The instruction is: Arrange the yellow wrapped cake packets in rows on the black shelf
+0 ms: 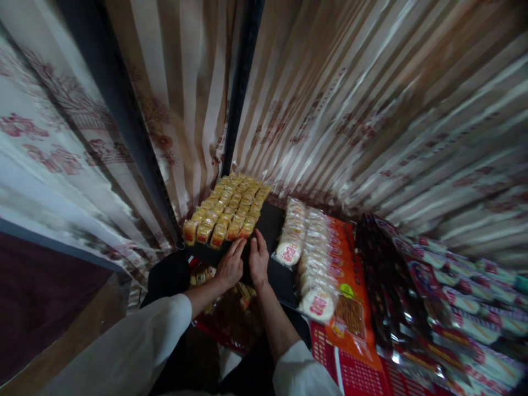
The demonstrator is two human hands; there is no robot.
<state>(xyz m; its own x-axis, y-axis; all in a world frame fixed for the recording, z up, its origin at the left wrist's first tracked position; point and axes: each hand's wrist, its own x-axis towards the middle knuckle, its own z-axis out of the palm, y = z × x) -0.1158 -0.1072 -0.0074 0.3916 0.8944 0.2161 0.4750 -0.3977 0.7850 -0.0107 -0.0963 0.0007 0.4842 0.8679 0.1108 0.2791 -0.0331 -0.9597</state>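
Observation:
Several rows of small pastries [226, 212] in clear, yellow-tinted wrappers lie close together on a black shelf board [270, 225]. At the front right end of these rows are both of my hands. My left hand [231, 265] has its fingers pressed together, the tips against the front wrapped pastry [246, 230]. Close beside it, my right hand [258, 257] is partly curled, with its fingertips at the right side of the same pastry. The palms and the exact hold are hidden from view.
Right of my hands stand two rows of white round cakes [317, 302] with red stamps, then an orange snack bag [350, 308], dark packets [390, 286] and white-and-purple packs [474, 308]. A red basket [325, 344] sits below. Printed curtains [313, 110] and a dark post [243, 77] close off the back.

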